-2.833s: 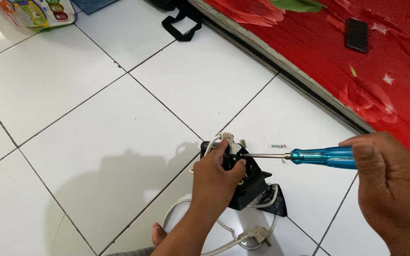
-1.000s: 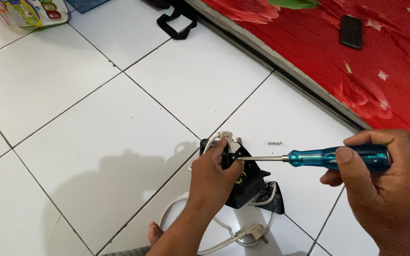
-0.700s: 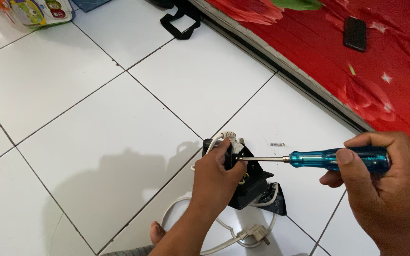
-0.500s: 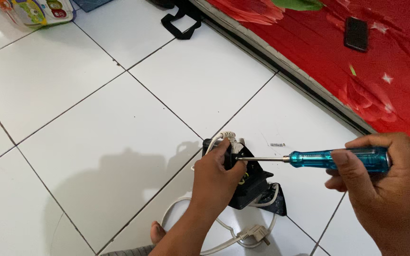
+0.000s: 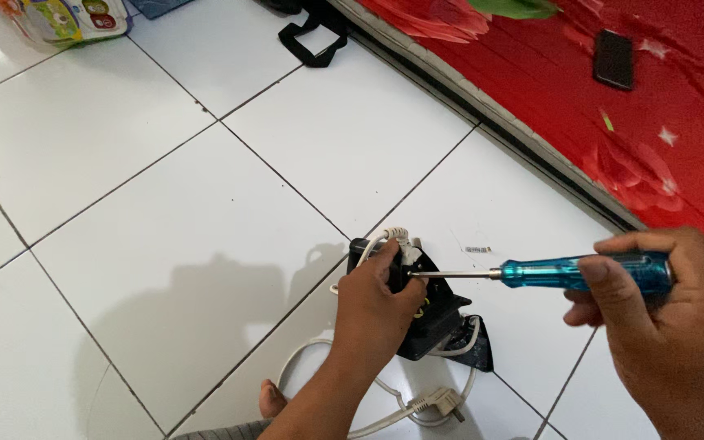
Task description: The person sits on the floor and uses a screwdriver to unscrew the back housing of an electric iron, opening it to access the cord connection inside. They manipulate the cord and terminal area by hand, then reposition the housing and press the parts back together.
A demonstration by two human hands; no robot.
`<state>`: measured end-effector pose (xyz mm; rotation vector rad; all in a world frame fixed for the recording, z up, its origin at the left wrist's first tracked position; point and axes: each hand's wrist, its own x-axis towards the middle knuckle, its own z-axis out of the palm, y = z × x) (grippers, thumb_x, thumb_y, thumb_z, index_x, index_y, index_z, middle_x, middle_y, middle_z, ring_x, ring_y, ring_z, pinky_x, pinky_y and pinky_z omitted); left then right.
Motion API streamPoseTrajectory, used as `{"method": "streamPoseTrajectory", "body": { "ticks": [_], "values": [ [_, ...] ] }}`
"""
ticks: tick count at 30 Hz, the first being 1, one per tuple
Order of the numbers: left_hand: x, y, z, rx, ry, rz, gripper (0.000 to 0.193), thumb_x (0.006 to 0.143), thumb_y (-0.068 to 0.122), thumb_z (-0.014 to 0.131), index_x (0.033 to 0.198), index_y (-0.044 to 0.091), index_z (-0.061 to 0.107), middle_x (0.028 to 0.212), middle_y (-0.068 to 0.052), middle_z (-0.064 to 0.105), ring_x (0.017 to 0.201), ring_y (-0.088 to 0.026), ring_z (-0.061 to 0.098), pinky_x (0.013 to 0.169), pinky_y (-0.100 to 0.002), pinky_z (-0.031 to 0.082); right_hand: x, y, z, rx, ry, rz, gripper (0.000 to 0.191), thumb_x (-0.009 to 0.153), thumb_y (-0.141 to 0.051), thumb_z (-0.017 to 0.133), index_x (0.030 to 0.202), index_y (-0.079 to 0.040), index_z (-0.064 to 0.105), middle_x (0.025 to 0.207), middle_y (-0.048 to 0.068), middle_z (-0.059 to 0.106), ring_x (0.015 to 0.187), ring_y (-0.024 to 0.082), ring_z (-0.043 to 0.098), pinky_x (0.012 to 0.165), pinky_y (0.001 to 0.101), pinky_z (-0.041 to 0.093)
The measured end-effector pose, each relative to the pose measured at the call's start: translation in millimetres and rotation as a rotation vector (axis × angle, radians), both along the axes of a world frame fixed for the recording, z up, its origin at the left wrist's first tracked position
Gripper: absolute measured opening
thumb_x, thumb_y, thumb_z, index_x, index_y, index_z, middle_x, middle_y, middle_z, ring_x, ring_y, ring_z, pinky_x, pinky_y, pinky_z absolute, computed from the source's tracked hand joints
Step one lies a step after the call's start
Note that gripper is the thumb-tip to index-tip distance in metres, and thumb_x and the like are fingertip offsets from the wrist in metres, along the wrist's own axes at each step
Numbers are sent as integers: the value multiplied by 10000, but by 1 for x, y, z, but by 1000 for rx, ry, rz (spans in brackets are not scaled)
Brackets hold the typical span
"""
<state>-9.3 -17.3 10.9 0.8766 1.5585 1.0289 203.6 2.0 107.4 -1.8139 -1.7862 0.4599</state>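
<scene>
On the white tiled floor (image 5: 165,163) beside the red mattress (image 5: 613,114), the left hand (image 5: 372,305) has its fingers closed around a black electrical appliance (image 5: 433,322) with a white cord (image 5: 352,403), steadying it upright. The right hand (image 5: 678,326) is wrapped tight round the blue-handled screwdriver (image 5: 568,271), its tip set into the appliance's upper end. The casing looks closed, so the screw work seems underway, not finished

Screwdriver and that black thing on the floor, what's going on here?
A person sits on a white tiled floor. The left hand steadies a black appliance with a white cord. The right hand holds a blue-handled screwdriver, its tip set into the appliance's rear. A phone lies on the red mattress.
</scene>
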Motion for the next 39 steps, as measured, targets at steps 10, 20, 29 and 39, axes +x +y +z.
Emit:
{"method": "streamPoseTrajectory", "body": {
  "ticks": [10,20,29,39],
  "values": [
    [0,0,4,17,69,8,613,848,166,723,1413,2,548,911,-89,756,758,-117,716,695,-259,579,25,8,-9,-28,-127,66,401,1085,-328,423,1240,26,534,758,164,649,649,233,699,527,353,590],
    [-1,1,6,31,90,45,612,842,168,718,1412,8,562,866,-96,763,708,-116,699,660,-268,571,45,9,-19,-249,-216,53,439,1109,-404,373,1232,-22,552,749,145,572,594,235,603,510,377,536],
    [-2,2,9,-13,82,46,632,837,162,700,1431,16,544,852,-117,756,682,-131,692,635,-288,565,32,1,-14,-91,-303,61,446,1133,-396,367,1219,-20,591,679,123,561,532,200,572,452,360,463],
    [-1,0,5,44,150,26,615,830,154,714,1407,4,561,920,-132,763,736,-163,712,687,-293,570,45,-3,-25,-1,-315,106,429,1121,-383,369,1173,-15,584,660,90,538,504,148,543,391,306,459]
  ]
}}
